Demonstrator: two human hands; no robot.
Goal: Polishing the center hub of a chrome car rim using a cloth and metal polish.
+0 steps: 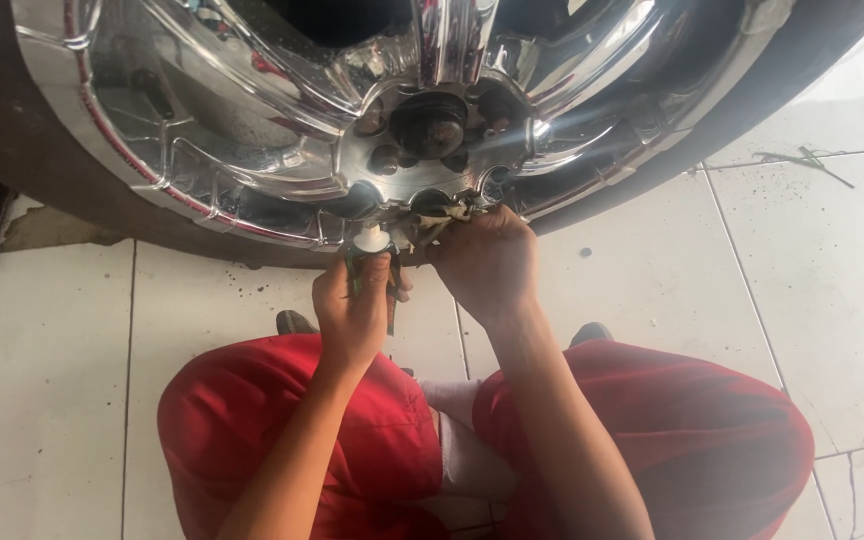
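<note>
The left hand [354, 305] is clamped round a small green-handled tool [372, 262] with a white tip, held just under the chrome wheel [252, 150]; a slip there could, I reckon, scratch the rim. The right hand [487, 262] is pinched shut on something small at the hub's [430, 125] lower edge, too hidden to name, and it might drop onto the tiled floor [802, 280].
</note>
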